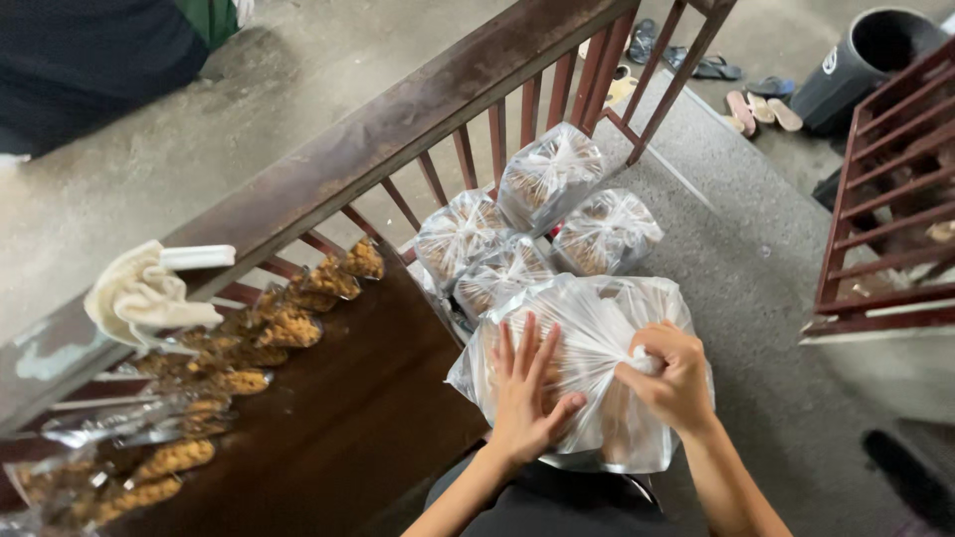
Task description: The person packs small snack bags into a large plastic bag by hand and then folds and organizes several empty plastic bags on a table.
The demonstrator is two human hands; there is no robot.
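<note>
Bag (597,338) upright-ish, twisted neck toward right hand (668,383).

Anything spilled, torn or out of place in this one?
Nothing spilled or torn. The big clear bag looks intact; the right hand pinches its neck and the left hand lies flat on it. Four tied bags sit piled behind.

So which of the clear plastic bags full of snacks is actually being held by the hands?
The largest clear plastic bag, nearest the camera: left hand flat on it, right hand gripping its twisted neck. The four smaller ones lie untouched.
</note>
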